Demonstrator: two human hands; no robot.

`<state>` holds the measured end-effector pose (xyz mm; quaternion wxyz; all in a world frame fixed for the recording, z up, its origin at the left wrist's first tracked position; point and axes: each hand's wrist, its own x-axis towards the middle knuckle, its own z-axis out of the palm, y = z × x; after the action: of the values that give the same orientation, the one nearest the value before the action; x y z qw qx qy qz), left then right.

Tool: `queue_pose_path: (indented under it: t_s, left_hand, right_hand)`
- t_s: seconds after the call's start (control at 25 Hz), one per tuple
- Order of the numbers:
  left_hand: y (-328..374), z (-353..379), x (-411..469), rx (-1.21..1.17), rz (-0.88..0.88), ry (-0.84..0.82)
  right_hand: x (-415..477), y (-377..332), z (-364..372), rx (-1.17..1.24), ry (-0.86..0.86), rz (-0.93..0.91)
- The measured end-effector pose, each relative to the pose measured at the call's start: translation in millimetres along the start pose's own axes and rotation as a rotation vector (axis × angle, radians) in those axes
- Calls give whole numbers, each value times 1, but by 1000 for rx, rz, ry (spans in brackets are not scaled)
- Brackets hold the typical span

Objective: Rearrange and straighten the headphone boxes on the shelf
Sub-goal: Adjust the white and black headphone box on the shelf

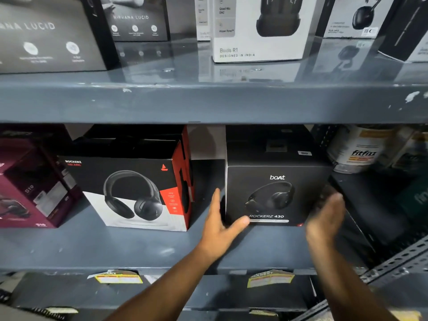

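Note:
A black boAt Rockerz 430 headphone box (273, 193) stands upright on the middle grey shelf (139, 246), facing me. My left hand (220, 223) lies flat against the box's left side, thumb across its lower front corner. My right hand (324, 218) is open and blurred at the box's right side; contact there is unclear. Left of a gap stands a black, white and red Rockerz box (136, 193), turned slightly, with more black boxes behind it. A maroon box (32, 188) sits angled at the far left.
The upper shelf holds dark Nirvana Lucid boxes (46, 35) and a white Buds R1 box (261, 28). A white fitfizz tub (356, 149) stands at the back right. A perforated metal upright (398, 260) runs at the lower right. Price labels (118, 276) stick on the shelf edge.

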<state>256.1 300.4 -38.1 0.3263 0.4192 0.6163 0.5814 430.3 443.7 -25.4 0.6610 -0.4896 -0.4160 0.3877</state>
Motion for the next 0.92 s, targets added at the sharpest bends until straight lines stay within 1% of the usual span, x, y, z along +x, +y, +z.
queue_pose_path:
  t_s: [0.04, 0.08, 0.12, 0.16, 0.2, 0.24, 0.28, 0.32, 0.36, 0.4, 0.44, 0.48, 0.52, 0.56, 0.6, 0.64, 0.68, 0.72, 0.76, 0.8, 0.84, 0.88, 0.92]
  left_hand:
    - [0, -9, -26, 26, 41, 35]
    - [-3, -21, -55, 63, 92, 85]
    - [-7, -37, -84, 105, 143, 161]
    - [-13, -58, -108, 146, 189, 275]
    - [-19, -81, -124, 176, 215, 396]
    - [-23, -106, -135, 173, 215, 519]
    - [-23, -130, -135, 153, 191, 612]
    - [-20, -149, -132, 106, 150, 694]
    - [-15, -165, -127, 15, 103, 769]
    - [-11, -188, -118, -72, 72, 851]
    - [-4, -203, -105, -169, 61, 894]
    - [-6, -224, -87, -253, 61, 922]
    - [-11, -247, -70, -317, 44, 894]
    - [-19, -270, -51, -331, 29, 812]
    - [-27, -286, -35, -312, -20, 689]
    - [-45, -306, -17, -300, -47, 565]
    - [-70, -325, 0, -267, -86, 480]
    - [-95, -335, 13, -282, -118, 404]
    - [-104, -336, 18, -311, -116, 305]
    - [-97, -332, 17, -289, -140, 220]
    - [-64, -322, 6, -223, -169, 165]
    - [-49, -317, 4, -150, -176, 152]
    - [-39, -309, 0, -134, -148, 126]
  right_hand:
    - [-21, -1, -9, -66, -16, -111]
    - [-50, -5, -15, -108, -101, -186]
    - [-82, -9, -18, -115, -262, -285]
    - [-113, -16, -16, -91, -464, -416]
    - [-140, -23, -8, -55, -683, -534]
    - [-165, -28, 3, -38, -865, -608]
    - [-178, -28, 19, -42, -990, -617]
    - [-185, -31, 38, -59, -1052, -551]
    - [-192, -31, 58, -75, -1048, -430]
    - [-203, -34, 77, -82, -994, -275]
    - [-203, -34, 91, -72, -927, -115]
    - [-204, -40, 104, -64, -878, 16]
    - [-205, -42, 115, -30, -846, 121]
    - [-203, -41, 126, -19, -821, 189]
    - [-198, -39, 136, -22, -812, 235]
    - [-196, -39, 144, -20, -809, 269]
    - [-196, -34, 153, -4, -811, 314]
    - [-196, -26, 160, 21, -809, 375]
    - [-196, -17, 167, 66, -784, 411]
    - [-200, -12, 173, 89, -716, 428]
    - [-205, -14, 177, 100, -630, 429]
    - [-209, -16, 181, 100, -539, 414]
    - [-210, -16, 183, 103, -478, 396]
